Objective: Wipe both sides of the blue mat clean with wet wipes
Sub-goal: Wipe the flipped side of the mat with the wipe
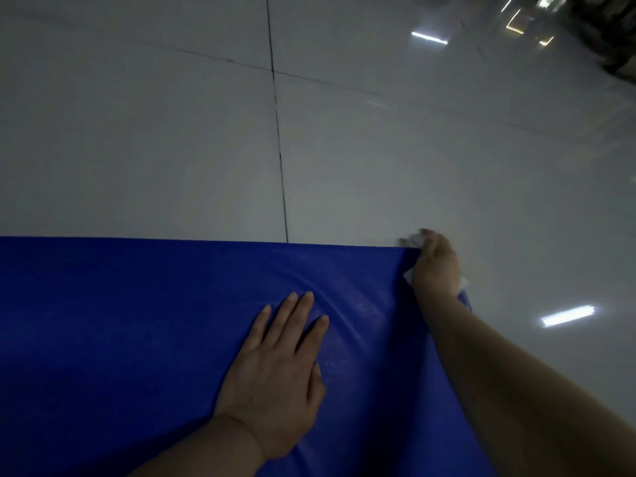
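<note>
The blue mat (pixel 137 339) lies on the floor and fills the lower left of the head view, its far edge running across the middle. My left hand (pixel 282 370) presses flat on the mat with fingers spread, and the fabric wrinkles just beyond the fingertips. My right hand (pixel 435 263) is at the mat's far right corner, closed on a white wet wipe (pixel 414 239) whose bits stick out past the fingers and at the wrist. Whether this hand also grips the mat corner I cannot tell.
Glossy pale floor tiles (pixel 378 149) with dark grout lines stretch beyond the mat. Ceiling lights reflect in them at right. Dark blurred objects (pixel 609 36) stand at the top right corner.
</note>
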A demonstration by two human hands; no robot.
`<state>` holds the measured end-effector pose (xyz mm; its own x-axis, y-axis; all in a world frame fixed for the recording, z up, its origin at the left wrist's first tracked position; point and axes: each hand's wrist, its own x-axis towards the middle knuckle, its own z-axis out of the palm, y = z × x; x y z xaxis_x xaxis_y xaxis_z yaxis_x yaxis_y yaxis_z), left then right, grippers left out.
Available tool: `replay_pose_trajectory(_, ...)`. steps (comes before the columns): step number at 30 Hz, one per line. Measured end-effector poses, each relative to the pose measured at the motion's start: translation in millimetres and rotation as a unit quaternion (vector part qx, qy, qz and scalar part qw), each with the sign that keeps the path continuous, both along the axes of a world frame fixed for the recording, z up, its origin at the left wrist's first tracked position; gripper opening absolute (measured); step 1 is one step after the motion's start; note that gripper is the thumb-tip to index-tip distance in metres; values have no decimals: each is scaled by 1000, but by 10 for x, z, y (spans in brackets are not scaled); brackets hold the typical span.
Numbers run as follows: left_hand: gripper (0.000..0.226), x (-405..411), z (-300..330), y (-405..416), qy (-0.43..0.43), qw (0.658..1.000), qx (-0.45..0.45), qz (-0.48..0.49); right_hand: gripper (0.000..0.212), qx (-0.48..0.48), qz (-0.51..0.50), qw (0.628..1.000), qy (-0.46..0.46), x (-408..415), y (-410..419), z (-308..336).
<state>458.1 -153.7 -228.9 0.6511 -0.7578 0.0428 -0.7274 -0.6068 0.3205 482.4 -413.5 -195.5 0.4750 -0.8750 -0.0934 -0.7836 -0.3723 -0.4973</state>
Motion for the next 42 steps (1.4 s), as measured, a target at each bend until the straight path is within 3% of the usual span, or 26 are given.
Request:
replay_pose_trajectory(2,57,11,0,0,-5,1000,-6,3,39,-46,121,990,52,113,364,-63)
replay_pose_trajectory(4,57,25,17,-11,-8,1000,-3,2,35,-101,195,976,-5,114,686,-122)
replay_pose_trajectory(6,56,25,42,-19,-1,1000,-8,6,42,-113,196,973,-37,98,781,-122)
replay_pose_trajectory(10,56,119,78,116,0,1000,-18,-18,42,-98,188,977,-21,98,711,-97)
replay_pose_trajectory(17,57,795,59,934,-48,997,52,26,38,-106,164,980,-44,131,739,-162)
replay_pose_trajectory(21,56,823,-28,938,-63,998,17,10,35,-156,141,978,16,160,717,-190)
replay_pose_trajectory(24,57,844,-47,951,-52,998,-9,17,35,-130,80,985,83,312,932,-78)
replay_pose_trajectory(27,59,850,-45,942,-35,997,-52,41,27,-112,159,976,99,614,1623,-86)
replay_pose_trajectory(31,61,890,-48,951,5,987,-136,88,29,-18,234,972,-35,839,2509,-67)
replay_pose_trajectory(33,63,907,-66,938,10,982,-153,109,47,100,211,960,-156,847,2588,-22)
replay_pose_trajectory(36,66,929,-77,929,4,978,-167,122,58,267,191,917,-226,734,2612,41)
replay_pose_trajectory(39,72,944,-72,934,-10,978,-169,125,59,215,175,928,-250,494,2689,104)
replay_pose_trajectory(42,61,944,-47,910,6,972,-188,142,36,167,1,950,-263,123,2772,55)
